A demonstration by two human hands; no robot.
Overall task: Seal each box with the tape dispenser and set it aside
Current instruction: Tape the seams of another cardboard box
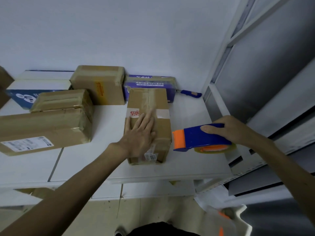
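Here the left hand [142,133] lies flat with straight fingers on the cardboard box [148,123] standing on the white table [105,166], while the right hand [226,129] grips the blue tape dispenser [196,137] just beside it.

Bare left hand [141,133] and right hand [226,128], black garment [163,229] below.

Left hand [141,133] lies flat, fingers straight, arm outstretched; right hand [226,129] grips the tape dispenser [199,139].

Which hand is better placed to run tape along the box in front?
Right. The right hand grips the tape dispenser just beside the box, while the left hand lies flat on top, steadying it.
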